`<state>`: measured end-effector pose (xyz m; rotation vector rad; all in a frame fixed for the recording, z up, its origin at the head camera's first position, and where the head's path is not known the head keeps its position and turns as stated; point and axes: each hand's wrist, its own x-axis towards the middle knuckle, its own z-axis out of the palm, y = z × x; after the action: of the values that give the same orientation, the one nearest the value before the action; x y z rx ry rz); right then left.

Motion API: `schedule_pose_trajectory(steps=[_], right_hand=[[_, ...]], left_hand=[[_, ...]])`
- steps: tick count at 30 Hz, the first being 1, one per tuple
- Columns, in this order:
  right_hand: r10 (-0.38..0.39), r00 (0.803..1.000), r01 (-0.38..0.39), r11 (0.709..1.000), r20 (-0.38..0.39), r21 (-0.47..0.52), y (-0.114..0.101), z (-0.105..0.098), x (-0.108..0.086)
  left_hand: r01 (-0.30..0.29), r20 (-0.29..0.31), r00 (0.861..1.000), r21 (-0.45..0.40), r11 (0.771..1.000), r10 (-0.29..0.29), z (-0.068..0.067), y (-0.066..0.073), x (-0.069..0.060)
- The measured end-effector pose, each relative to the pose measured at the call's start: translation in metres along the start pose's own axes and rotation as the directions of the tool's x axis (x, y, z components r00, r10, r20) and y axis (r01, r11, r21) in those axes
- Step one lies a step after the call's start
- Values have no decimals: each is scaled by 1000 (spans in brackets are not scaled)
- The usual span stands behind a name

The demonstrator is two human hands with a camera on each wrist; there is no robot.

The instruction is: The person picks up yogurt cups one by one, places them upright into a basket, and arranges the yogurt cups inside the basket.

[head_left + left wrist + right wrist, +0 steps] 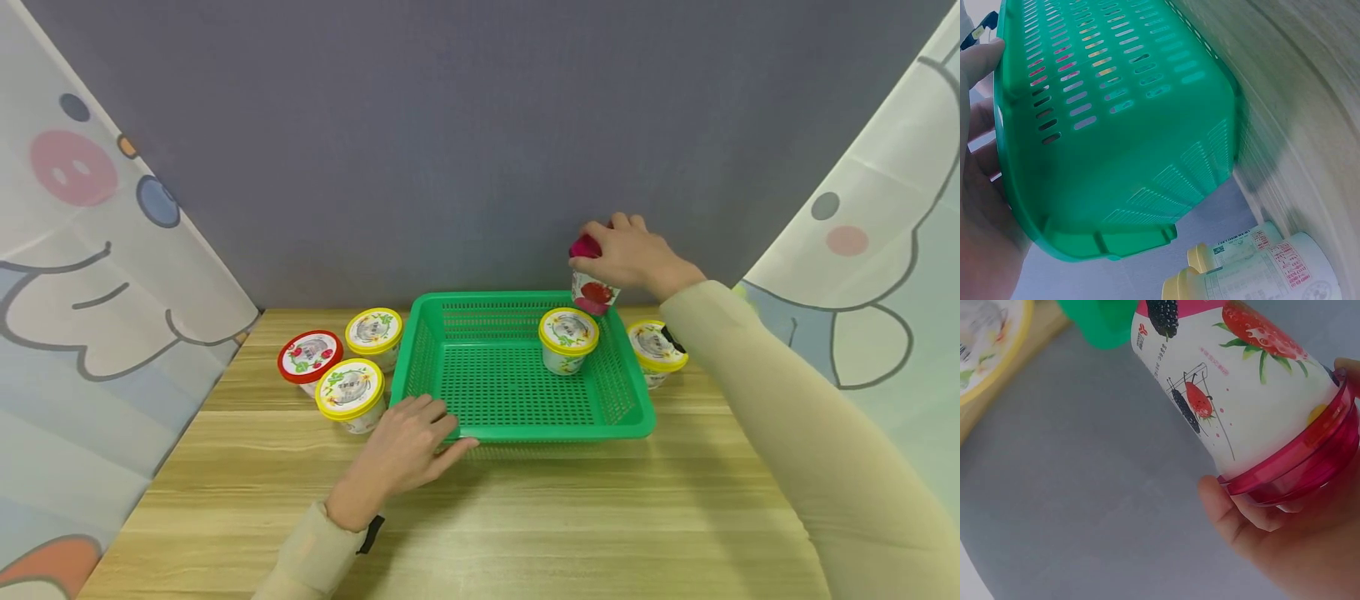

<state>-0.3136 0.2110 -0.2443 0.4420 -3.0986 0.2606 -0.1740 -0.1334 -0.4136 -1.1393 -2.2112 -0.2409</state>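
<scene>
At the left, a red-lidded tub [310,355] and two yellow-lidded tubs [350,390] stand outside the green basket [517,432], whose near rim the left hand [412,442] holds, fingers curled over it. Inside, one boxed-in tub [568,340] makes the only one in place. The right hand [632,254] grips a pink-lidded cup [596,292] near the far right corner, its printed body below the fingers. Another tub [654,352] stands right of the basket, leaving four outside besides the held cup.
</scene>
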Motion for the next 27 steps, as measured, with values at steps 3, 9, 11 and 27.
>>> schedule_pose_trajectory(steps=[3, 9, 11, 27], right_hand=[[-9, 1000, 9, 1000, 6, 0, -8, 2, 3], [-33, 999, 33, 999, 17, 5, -24, 6, 9], [-39, 999, 39, 999, 23, 14, -28, 8, 12], [-74, 996, 73, 997, 45, 32, -54, 34, 21]], left_hand=[[-1, -3, 1000, -1, 1000, 1, 0, 0, 0], [-7, -13, 1000, 2, 1000, 7, 0, 0, 0], [-8, -12, 1000, 3, 1000, 8, 0, 0, 0], [-3, 16, 1000, 8, 1000, 3, -2, 4, 4]])
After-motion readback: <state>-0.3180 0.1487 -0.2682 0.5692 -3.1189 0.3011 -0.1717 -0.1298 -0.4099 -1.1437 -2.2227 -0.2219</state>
